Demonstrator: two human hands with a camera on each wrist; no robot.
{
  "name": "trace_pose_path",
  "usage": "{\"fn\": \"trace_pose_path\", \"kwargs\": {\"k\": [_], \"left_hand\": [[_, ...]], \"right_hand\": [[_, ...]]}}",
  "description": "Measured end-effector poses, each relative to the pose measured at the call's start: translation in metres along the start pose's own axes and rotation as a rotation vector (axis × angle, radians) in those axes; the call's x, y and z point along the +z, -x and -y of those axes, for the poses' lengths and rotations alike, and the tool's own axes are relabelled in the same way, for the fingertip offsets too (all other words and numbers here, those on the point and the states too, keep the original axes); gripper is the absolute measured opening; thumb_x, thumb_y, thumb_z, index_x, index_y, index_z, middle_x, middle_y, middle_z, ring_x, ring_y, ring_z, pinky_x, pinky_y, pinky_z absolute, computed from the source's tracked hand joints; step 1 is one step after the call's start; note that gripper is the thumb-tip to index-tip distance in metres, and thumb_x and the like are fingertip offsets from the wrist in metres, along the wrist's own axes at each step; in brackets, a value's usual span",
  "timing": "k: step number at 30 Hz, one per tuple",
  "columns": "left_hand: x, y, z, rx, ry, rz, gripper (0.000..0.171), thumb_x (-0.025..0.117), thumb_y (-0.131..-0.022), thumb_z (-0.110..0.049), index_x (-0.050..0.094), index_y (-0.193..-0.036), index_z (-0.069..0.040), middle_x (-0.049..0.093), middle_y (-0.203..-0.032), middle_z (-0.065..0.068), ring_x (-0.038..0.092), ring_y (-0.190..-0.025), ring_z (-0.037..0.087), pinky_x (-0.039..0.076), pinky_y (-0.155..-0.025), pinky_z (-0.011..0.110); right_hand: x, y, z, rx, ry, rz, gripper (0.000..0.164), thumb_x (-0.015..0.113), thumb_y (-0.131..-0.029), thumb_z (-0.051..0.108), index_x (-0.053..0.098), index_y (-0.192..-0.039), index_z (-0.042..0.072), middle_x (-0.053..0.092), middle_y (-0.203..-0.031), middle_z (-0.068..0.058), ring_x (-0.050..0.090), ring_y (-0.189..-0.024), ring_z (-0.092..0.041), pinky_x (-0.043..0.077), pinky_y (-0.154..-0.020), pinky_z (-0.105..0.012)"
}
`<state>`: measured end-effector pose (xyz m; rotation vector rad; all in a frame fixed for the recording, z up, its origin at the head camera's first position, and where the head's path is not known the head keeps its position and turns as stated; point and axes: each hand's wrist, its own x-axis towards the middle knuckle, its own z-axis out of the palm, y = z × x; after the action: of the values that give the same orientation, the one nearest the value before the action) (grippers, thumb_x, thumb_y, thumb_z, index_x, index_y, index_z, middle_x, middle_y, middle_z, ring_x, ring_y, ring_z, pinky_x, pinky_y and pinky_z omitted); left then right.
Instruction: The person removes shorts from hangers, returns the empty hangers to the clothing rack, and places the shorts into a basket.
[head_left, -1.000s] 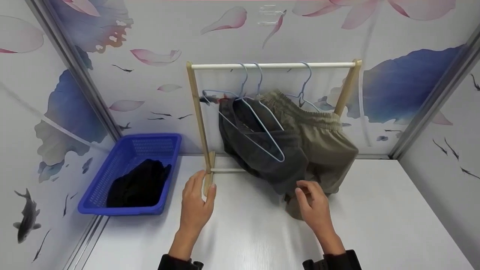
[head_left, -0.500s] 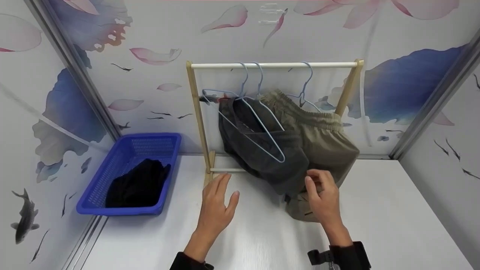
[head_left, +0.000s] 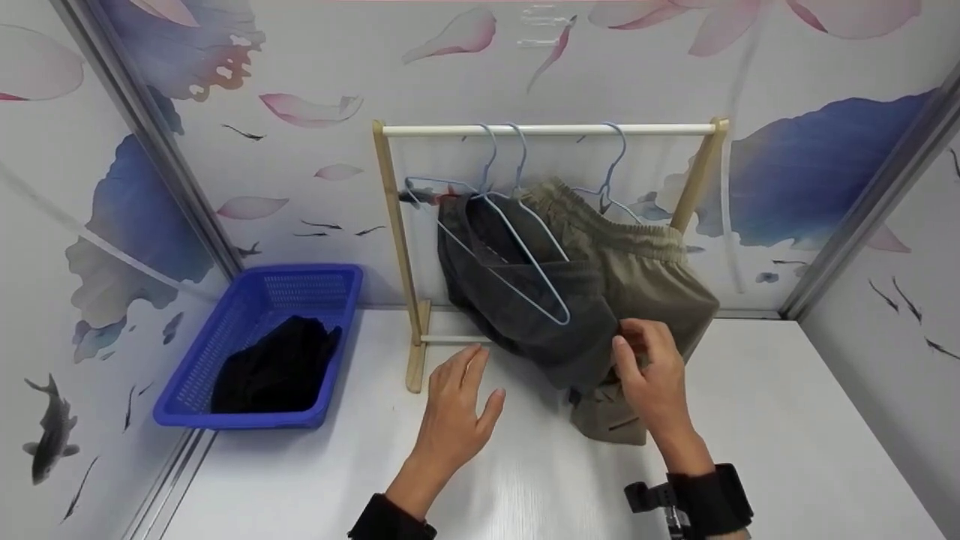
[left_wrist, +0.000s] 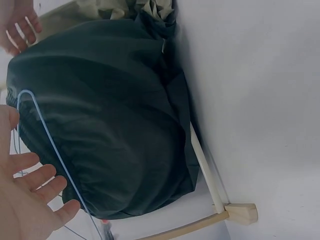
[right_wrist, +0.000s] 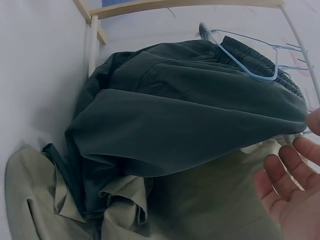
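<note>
Dark grey elastic-waist pants (head_left: 547, 322) hang slanted on a blue hanger (head_left: 536, 262), whose lower end lies over their front. Beside them on the right, khaki pants (head_left: 652, 285) with a gathered waist hang from the rack. My left hand (head_left: 457, 420) is held above the table, fingers extended and apart from the cloth; in the left wrist view this hand (left_wrist: 32, 195) appears before the dark pants. Near the right edge of the dark pants is my right hand (head_left: 656, 375), fingers loosely bent; in the right wrist view its fingers (right_wrist: 285, 175) grip nothing.
A small clothes rack (head_left: 547, 131) with wooden ends stands against the patterned back wall. Several blue hangers hook over its rail. To the left, a blue basket (head_left: 169, 405) holds a black garment (head_left: 277, 367). White table (head_left: 787, 435) surface extends below.
Both hands have moved right and the right hand has also risen beside the dark pants. The left hand has come away from the rack's left foot. The garments hang much as before.
</note>
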<state>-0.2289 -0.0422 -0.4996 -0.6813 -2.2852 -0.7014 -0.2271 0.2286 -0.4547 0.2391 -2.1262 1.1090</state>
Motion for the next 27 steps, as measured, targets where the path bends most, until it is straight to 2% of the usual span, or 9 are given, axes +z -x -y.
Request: {"fn": "trace_pose_path", "kwargs": {"k": [7, 13, 19, 27], "left_hand": [[0.003, -0.002, -0.003, 0.037, -0.017, 0.013, 0.051, 0.050, -0.100, -0.036, 0.049, -0.138, -0.003, 0.050, -0.137, 0.011, 0.046, -0.127, 0.025, 0.036, -0.102, 0.046], [0.006, 0.000, -0.004, 0.043, -0.042, 0.065, 0.051, 0.050, -0.100, -0.037, 0.049, -0.139, -0.004, 0.049, -0.139, 0.010, 0.044, -0.130, 0.025, 0.035, -0.103, 0.044], [0.010, 0.001, -0.005, 0.062, -0.072, 0.080, 0.051, 0.051, -0.099, -0.039, 0.050, -0.138, -0.006, 0.048, -0.140, 0.008, 0.045, -0.129, 0.024, 0.036, -0.101, 0.044], [0.011, -0.001, -0.005, 0.047, -0.085, 0.103, 0.051, 0.048, -0.100, -0.040, 0.048, -0.139, -0.007, 0.047, -0.140, 0.008, 0.045, -0.129, 0.023, 0.036, -0.099, 0.045]], "right_hand": [[-0.001, -0.014, 0.005, 0.044, 0.021, 0.069, 0.026, 0.059, -0.097, 0.015, 0.062, -0.118, 0.001, 0.060, -0.108, -0.011, 0.057, -0.090, -0.011, 0.042, -0.076, -0.012], [0.001, -0.022, 0.003, 0.061, 0.042, 0.110, 0.027, 0.057, -0.098, 0.019, 0.062, -0.119, 0.002, 0.063, -0.106, -0.010, 0.059, -0.087, -0.016, 0.044, -0.072, -0.017], [0.004, -0.031, 0.001, 0.089, 0.030, 0.146, 0.030, 0.058, -0.098, 0.022, 0.062, -0.120, 0.002, 0.064, -0.105, -0.010, 0.060, -0.088, -0.017, 0.045, -0.074, -0.021], [0.013, -0.049, 0.008, 0.128, 0.035, 0.223, 0.035, 0.056, -0.099, 0.029, 0.062, -0.121, 0.002, 0.064, -0.100, -0.013, 0.060, -0.088, -0.022, 0.047, -0.077, -0.040]]}}
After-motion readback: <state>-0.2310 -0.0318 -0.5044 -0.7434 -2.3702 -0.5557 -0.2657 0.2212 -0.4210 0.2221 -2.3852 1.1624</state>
